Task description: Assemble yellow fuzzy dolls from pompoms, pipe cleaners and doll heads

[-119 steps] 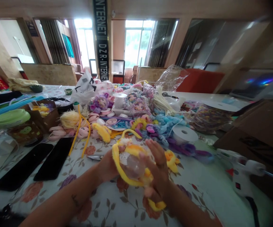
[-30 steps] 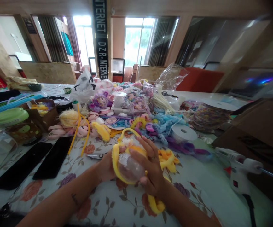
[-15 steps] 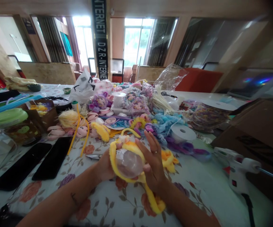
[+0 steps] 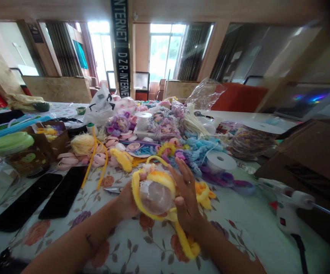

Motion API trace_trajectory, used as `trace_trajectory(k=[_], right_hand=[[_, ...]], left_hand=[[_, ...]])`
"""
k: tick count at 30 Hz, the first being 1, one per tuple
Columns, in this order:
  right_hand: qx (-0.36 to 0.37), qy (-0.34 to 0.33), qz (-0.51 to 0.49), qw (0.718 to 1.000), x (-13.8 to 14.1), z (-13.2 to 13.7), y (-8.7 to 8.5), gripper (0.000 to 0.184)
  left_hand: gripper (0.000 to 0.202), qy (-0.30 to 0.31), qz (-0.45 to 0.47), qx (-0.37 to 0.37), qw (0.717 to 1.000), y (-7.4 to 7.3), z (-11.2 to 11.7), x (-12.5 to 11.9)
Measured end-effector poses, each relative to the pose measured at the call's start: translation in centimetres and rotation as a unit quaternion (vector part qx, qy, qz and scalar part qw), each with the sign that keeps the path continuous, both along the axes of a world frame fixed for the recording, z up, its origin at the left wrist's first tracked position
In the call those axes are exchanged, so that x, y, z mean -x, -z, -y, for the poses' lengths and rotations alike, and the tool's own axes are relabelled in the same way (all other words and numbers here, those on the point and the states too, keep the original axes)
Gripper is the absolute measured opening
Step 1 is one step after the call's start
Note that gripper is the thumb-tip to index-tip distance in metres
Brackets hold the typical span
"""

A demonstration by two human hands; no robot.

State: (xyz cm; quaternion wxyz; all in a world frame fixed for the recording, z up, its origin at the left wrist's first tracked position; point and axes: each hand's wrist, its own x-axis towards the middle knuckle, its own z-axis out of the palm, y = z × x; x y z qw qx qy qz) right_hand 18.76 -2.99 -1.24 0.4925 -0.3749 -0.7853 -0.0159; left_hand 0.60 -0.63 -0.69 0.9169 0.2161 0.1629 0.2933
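My left hand (image 4: 128,201) is closed round the left side of a clear, rounded plastic piece (image 4: 156,198). A fuzzy yellow strip (image 4: 136,190) runs round this piece, and white lacy trim shows near its top. On the right side, my right hand (image 4: 187,194) has its fingers stretched out and slightly apart, close to the yellow edge; whether it touches the strip I cannot tell. A loose yellow tail (image 4: 185,239) hangs below the right hand onto the cloth. Behind that hand lies a bunched yellow piece (image 4: 204,195).
Two black phones (image 4: 63,194) and a green-lidded jar (image 4: 10,146) are at left. Scissors (image 4: 112,189) lie beside my left hand. A white glue gun (image 4: 287,205) stands at right before a cardboard box (image 4: 305,163). Doll faces, yarn and a white spool (image 4: 221,161) heap up ahead.
My right hand has drawn slightly to the right, with its fingers and thumb away from the yellow strip. My left hand and the clear piece stay nearly still.
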Motion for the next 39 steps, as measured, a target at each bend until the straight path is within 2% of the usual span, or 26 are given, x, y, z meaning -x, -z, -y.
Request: trace_trajectory(k=[3,5,8,12,15,17,20,22,24,27,29,34,36,39], right_hand=[[-0.064,-0.021,0.023,0.997,0.0,0.3,0.1,0.063],[-0.078,-0.038,0.065,0.994,0.2,0.3,0.3,0.062],[-0.026,-0.025,0.063,0.997,0.2,0.0,0.4,0.057],[0.044,0.039,-0.025,0.998,-0.2,-0.8,0.6,0.058],[0.074,0.065,-0.104,0.99,-0.6,-1.3,0.9,0.055],[0.118,0.077,-0.142,0.98,-0.6,-1.5,1.1,0.053],[0.199,0.089,-0.168,0.961,-0.4,-1.6,1.4,0.057],[0.236,0.07,-0.154,0.957,-0.1,-1.5,1.5,0.057],[0.258,0.037,-0.119,0.958,0.2,-1.3,1.6,0.054],[0.282,0.003,-0.1,0.954,0.5,-1.2,1.7,0.056],[0.308,-0.008,-0.144,0.94,0.7,-1.2,1.8,0.062],[0.364,-0.109,-0.329,0.865,1.4,-1.5,1.3,0.078],[0.366,-0.127,-0.38,0.84,1.6,-1.6,1.1,0.081],[0.358,-0.094,-0.419,0.829,1.4,-2.2,1.4,0.087]], left_hand=[[0.042,-0.032,0.004,-0.007,0.999,-0.1,0.1,-0.2],[0.04,-0.059,-0.008,-0.002,0.998,0.0,0.0,-0.2],[0.042,-0.066,-0.019,0.015,0.998,0.3,-0.2,-0.2],[0.045,-0.048,0.011,0.017,0.999,0.3,-0.4,0.0],[0.045,-0.075,0.021,0.0,0.997,0.0,-0.7,0.1],[0.043,-0.126,0.024,-0.008,0.992,-0.2,-1.1,0.3],[0.038,-0.259,0.016,-0.011,0.966,-0.5,-2.2,0.8],[0.037,-0.335,0.001,-0.015,0.942,-0.7,-2.8,1.2],[0.037,-0.364,-0.017,-0.023,0.931,-0.9,-3.1,1.5],[0.039,-0.348,-0.043,-0.035,0.936,-1.0,-3.0,1.7],[0.041,-0.314,-0.05,-0.041,0.947,-0.6,-2.9,1.6],[0.042,-0.178,-0.05,-0.086,0.979,0.7,-3.5,0.6],[0.041,-0.147,-0.08,-0.116,0.979,0.6,-3.9,0.1],[0.035,-0.145,-0.16,-0.185,0.959,0.3,-4.5,-0.6]])
